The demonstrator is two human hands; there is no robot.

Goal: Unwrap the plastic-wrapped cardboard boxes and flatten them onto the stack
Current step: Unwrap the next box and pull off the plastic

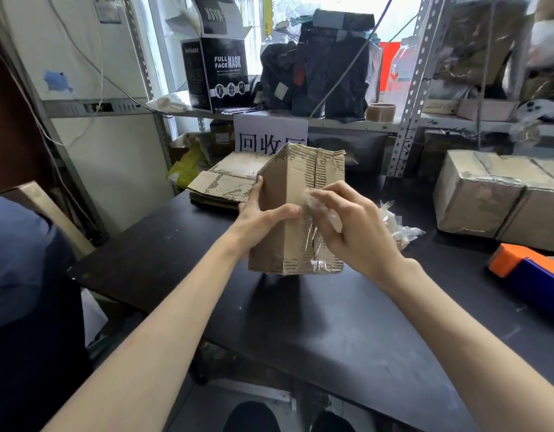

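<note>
Work in progress, one unit in hand. The cardboard box (278,194) is held upright just above the black table (300,322), in front of the stack of flattened cardboard (219,185) at the table's far edge. The left hand (257,219) grips the box's left side, thumb across the front corner. The right hand (356,226) pinches a wad of clear plastic film (316,204); strands still cling to the lower front face. Discarded wrap (400,229) lies just right of the box.

Assessment: this box is largely stripped but not yet flattened. Several wrapped boxes (487,194) sit untouched at the right, film intact. Most of the task appears outstanding
</note>
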